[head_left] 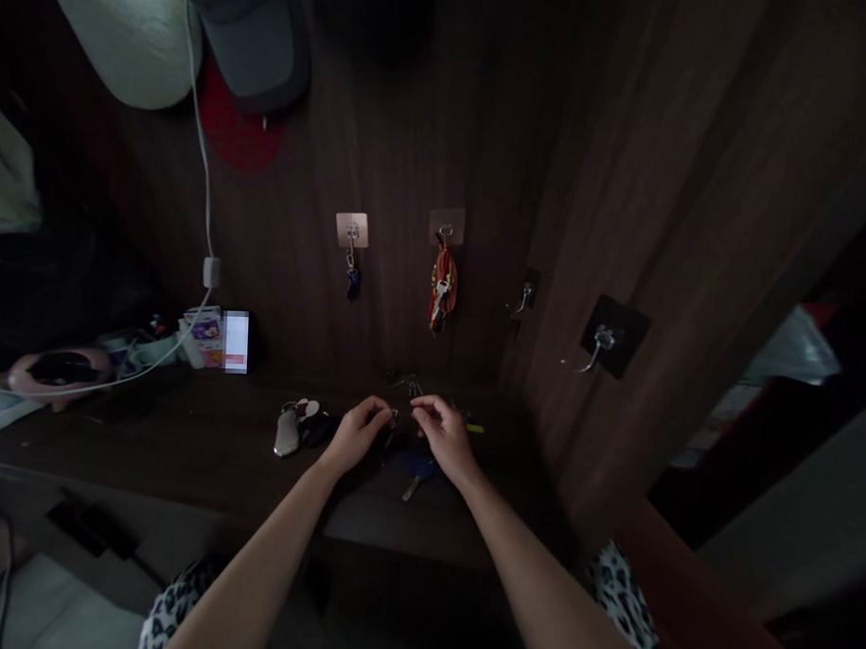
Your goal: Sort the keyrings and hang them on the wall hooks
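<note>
Both hands are over the dark wooden shelf, close together, fingertips facing each other. My left hand (358, 434) is closed in a pinch at a small shiny metal piece (394, 416), too dim to name. My right hand (441, 435) is also pinched; whatever lies between its fingers is hidden. Just behind the fingertips lie thin metal pieces (412, 388). A key with a blue head (419, 474) rests on the shelf in front of the hands. Left of my left hand are a silver fob (287, 433) and a dark key-like item (319, 428). A yellow-green strip (476, 428) shows beyond my right hand.
On the back panel, one hook (352, 229) carries a dark blue clip; another holds a colourful lanyard with a key (441, 292). Two more metal hooks, one on a black plate (615, 336), are at right. A white cable (204, 165), caps (254, 58) and small boxes (203, 334) are at left.
</note>
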`<state>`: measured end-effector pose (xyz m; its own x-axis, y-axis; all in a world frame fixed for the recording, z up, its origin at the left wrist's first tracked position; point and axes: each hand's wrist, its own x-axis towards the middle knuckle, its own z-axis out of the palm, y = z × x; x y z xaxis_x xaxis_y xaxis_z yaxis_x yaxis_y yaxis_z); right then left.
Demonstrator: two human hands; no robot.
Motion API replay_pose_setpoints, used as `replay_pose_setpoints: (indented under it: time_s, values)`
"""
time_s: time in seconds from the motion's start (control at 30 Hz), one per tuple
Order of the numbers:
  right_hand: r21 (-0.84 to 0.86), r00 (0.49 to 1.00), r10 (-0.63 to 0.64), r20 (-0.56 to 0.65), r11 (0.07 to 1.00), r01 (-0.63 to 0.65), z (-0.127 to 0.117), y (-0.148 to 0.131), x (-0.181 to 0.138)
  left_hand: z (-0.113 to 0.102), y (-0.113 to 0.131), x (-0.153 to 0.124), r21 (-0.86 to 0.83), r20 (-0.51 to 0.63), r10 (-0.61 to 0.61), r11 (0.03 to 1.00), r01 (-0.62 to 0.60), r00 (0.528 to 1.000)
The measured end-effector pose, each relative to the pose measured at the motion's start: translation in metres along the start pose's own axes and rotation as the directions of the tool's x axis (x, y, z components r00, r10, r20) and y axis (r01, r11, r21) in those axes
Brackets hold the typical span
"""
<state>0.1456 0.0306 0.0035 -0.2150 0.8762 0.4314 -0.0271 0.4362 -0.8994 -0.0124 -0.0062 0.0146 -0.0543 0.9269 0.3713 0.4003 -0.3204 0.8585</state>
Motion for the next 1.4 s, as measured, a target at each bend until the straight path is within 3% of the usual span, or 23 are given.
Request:
replay_pose_setpoints:
  time_s: [0.23, 0.43, 0.63, 0.9, 1.0, 1.1, 1.4]
  values:
    - [-0.091, 0.999, -0.014, 0.044, 0.996, 0.018, -0.001, 0.001, 0.0, -0.001, -0.003, 0.001, -0.149, -0.061, -0.109, 0.984, 0.099, 0.992]
    - [-0.258, 0.981, -0.157, 0.112, 0.949, 0.182, -0.002, -0.001, -0.001, -0.001, 0.002, 0.0, -0.247, -0.101, -0.137, 0.963, 0.108, 0.985]
    - [-0.407, 0.965, -0.19, 0.183, 0.879, 0.25, 0.002, 0.001, -0.004, -0.003, 0.001, 0.002, -0.308, -0.083, -0.078, 0.95, 0.049, 0.993]
    - [-0.336, 0.975, -0.219, 0.047, 0.915, 0.222, -0.004, 0.001, 0.0, -0.002, 0.0, 0.001, -0.319, -0.048, -0.12, 0.942, 0.099, 0.992]
    - [-0.277, 0.983, -0.181, -0.039, 0.947, 0.163, -0.005, -0.002, -0.001, 0.0, 0.0, 0.0, -0.286, -0.032, -0.138, 0.95, 0.123, 0.99]
    - [-0.196, 0.987, -0.137, -0.085, 0.973, 0.119, -0.005, -0.005, -0.003, 0.001, 0.0, 0.0, -0.188, -0.046, -0.08, 0.98, 0.07, 0.996]
    - [-0.221, 0.99, -0.143, -0.01, 0.966, 0.138, -0.002, -0.007, -0.004, 0.004, 0.005, -0.005, 0.097, 0.0, 0.169, 0.981, -0.168, 0.986]
